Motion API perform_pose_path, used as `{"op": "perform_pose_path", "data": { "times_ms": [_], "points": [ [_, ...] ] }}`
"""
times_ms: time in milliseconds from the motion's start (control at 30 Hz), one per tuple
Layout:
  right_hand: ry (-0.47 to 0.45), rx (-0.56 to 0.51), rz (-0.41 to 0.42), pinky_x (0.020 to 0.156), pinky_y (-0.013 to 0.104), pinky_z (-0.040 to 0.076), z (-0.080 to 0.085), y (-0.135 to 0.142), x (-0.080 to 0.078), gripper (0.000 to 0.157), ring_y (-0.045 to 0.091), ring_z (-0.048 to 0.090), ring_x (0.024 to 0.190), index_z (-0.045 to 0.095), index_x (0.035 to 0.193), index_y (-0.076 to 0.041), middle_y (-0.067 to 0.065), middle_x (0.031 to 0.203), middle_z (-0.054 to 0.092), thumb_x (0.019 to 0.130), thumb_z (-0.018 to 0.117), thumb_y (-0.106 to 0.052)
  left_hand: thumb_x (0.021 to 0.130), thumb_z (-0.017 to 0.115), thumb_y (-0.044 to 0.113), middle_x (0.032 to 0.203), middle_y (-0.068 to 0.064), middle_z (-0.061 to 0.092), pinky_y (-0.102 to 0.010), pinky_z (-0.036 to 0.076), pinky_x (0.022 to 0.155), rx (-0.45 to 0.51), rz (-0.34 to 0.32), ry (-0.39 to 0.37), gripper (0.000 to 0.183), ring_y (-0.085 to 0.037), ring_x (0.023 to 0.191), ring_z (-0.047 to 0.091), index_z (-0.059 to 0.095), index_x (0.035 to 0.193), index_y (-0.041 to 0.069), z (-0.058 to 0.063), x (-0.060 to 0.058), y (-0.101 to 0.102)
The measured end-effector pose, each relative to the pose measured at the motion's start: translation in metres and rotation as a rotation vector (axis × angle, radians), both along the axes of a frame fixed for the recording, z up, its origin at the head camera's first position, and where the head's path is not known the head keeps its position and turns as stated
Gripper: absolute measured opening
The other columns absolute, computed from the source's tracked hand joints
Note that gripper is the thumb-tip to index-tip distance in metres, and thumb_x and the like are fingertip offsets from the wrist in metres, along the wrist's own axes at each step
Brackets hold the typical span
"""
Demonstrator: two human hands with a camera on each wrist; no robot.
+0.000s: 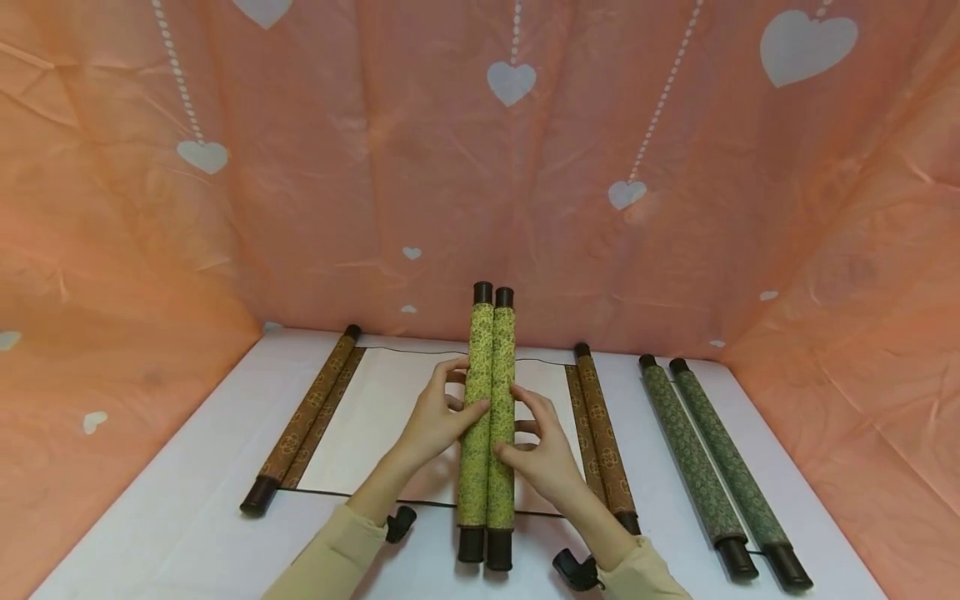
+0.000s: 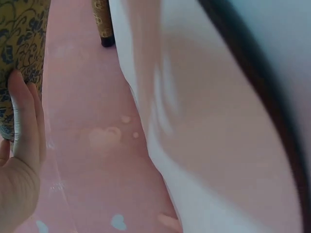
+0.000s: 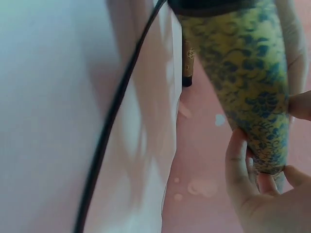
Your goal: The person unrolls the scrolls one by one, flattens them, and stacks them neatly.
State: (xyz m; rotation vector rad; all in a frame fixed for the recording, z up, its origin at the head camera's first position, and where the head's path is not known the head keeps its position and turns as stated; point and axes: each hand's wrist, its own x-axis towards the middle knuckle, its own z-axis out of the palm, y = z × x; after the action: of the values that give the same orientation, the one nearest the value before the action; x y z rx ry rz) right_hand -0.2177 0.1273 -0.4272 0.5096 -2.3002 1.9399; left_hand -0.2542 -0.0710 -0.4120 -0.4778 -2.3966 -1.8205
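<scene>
A scroll with yellow-green patterned backing and dark end knobs is rolled into two side-by-side rolls, held up above the table. My left hand [image 1: 431,421] grips the left roll [image 1: 480,350], its thumb across the near face and fingers behind. The right roll [image 1: 504,350] is pinched by my right hand [image 1: 546,454] between thumb and fingers. Dark blue floral pattern shows on the roll [image 2: 22,39] in the left wrist view, beside the fingers. In the right wrist view, fingertips wrap the roll [image 3: 250,82] near its far part.
Beneath the hands an opened scroll lies on the white table [image 1: 172,467], its pale sheet [image 1: 367,408] between a brown left roll [image 1: 303,417] and a brown right roll [image 1: 603,425]. To the right lies a dark green scroll [image 1: 693,458] in two rolls. A pink heart-printed curtain [image 1: 450,183] stands behind.
</scene>
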Motion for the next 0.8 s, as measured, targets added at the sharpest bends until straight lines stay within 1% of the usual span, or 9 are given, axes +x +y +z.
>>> {"op": "perform_pose_path", "data": {
  "times_ms": [100, 233, 333, 467, 567, 633, 733, 800],
  "points": [
    [0.021, 0.022, -0.016, 0.081, 0.029, 0.059, -0.002, -0.006, 0.0, 0.085, 0.032, 0.062, 0.11, 0.041, 0.159, -0.011, 0.017, 0.154, 0.036, 0.085, 0.079, 0.003, 0.095, 0.078, 0.017, 0.139, -0.02, 0.053, -0.037, 0.059, 0.063, 0.0, -0.002, 0.006, 0.068, -0.025, 0.089, 0.069, 0.04, 0.151, 0.014, -0.002, 0.0, -0.004],
    [0.032, 0.041, -0.058, 0.077, 0.029, 0.059, -0.003, -0.011, 0.0, 0.086, 0.03, 0.062, 0.104, 0.042, 0.157, -0.01, 0.019, 0.149, 0.038, 0.084, 0.085, -0.001, 0.096, 0.076, 0.014, 0.137, -0.022, 0.054, -0.035, 0.059, 0.064, -0.008, -0.016, 0.036, 0.066, -0.025, 0.089, 0.071, 0.04, 0.15, 0.01, -0.005, -0.001, -0.006],
    [0.038, 0.046, -0.068, 0.077, 0.03, 0.059, -0.004, -0.012, 0.0, 0.085, 0.031, 0.062, 0.103, 0.043, 0.157, -0.01, 0.02, 0.148, 0.038, 0.084, 0.084, 0.001, 0.096, 0.076, 0.011, 0.136, -0.025, 0.056, -0.034, 0.059, 0.064, -0.018, -0.015, 0.065, 0.064, -0.025, 0.088, 0.071, 0.04, 0.149, 0.007, -0.007, -0.001, -0.006],
    [0.032, 0.053, -0.055, 0.078, 0.031, 0.059, -0.004, -0.01, 0.001, 0.083, 0.033, 0.062, 0.107, 0.042, 0.158, -0.01, 0.022, 0.148, 0.037, 0.085, 0.079, 0.004, 0.097, 0.073, 0.007, 0.136, -0.025, 0.056, -0.033, 0.058, 0.064, -0.029, -0.013, 0.083, 0.064, -0.023, 0.087, 0.069, 0.038, 0.151, 0.006, -0.007, 0.0, -0.006],
    [0.016, 0.056, -0.048, 0.077, 0.031, 0.059, -0.004, -0.006, 0.0, 0.084, 0.033, 0.062, 0.108, 0.04, 0.159, -0.013, 0.022, 0.15, 0.036, 0.084, 0.073, 0.007, 0.098, 0.069, 0.006, 0.137, -0.025, 0.054, -0.033, 0.056, 0.065, -0.036, -0.016, 0.091, 0.066, -0.021, 0.085, 0.067, 0.035, 0.154, 0.01, -0.007, 0.0, -0.007],
    [0.011, 0.057, -0.045, 0.075, 0.031, 0.058, -0.003, -0.004, -0.001, 0.086, 0.034, 0.061, 0.108, 0.039, 0.16, -0.015, 0.022, 0.151, 0.036, 0.083, 0.069, 0.01, 0.099, 0.066, 0.006, 0.139, -0.024, 0.053, -0.033, 0.054, 0.066, -0.039, -0.02, 0.094, 0.069, -0.02, 0.082, 0.064, 0.033, 0.158, 0.014, -0.007, -0.001, -0.008],
    [0.003, 0.046, -0.03, 0.066, 0.03, 0.054, 0.0, 0.0, -0.002, 0.087, 0.037, 0.06, 0.11, 0.039, 0.161, -0.019, 0.022, 0.154, 0.033, 0.084, 0.062, 0.012, 0.098, 0.061, 0.004, 0.145, -0.021, 0.049, -0.034, 0.05, 0.07, -0.051, -0.022, 0.103, 0.071, -0.02, 0.085, 0.059, 0.033, 0.162, 0.022, -0.007, -0.002, -0.01],
    [-0.004, 0.044, -0.022, 0.06, 0.029, 0.048, 0.003, 0.003, -0.002, 0.086, 0.042, 0.057, 0.113, 0.04, 0.161, -0.02, 0.022, 0.156, 0.033, 0.084, 0.058, 0.013, 0.098, 0.058, 0.003, 0.149, -0.018, 0.047, -0.034, 0.048, 0.071, -0.069, -0.027, 0.108, 0.07, -0.022, 0.087, 0.055, 0.037, 0.162, 0.025, -0.006, -0.003, -0.012]
  ]
}}
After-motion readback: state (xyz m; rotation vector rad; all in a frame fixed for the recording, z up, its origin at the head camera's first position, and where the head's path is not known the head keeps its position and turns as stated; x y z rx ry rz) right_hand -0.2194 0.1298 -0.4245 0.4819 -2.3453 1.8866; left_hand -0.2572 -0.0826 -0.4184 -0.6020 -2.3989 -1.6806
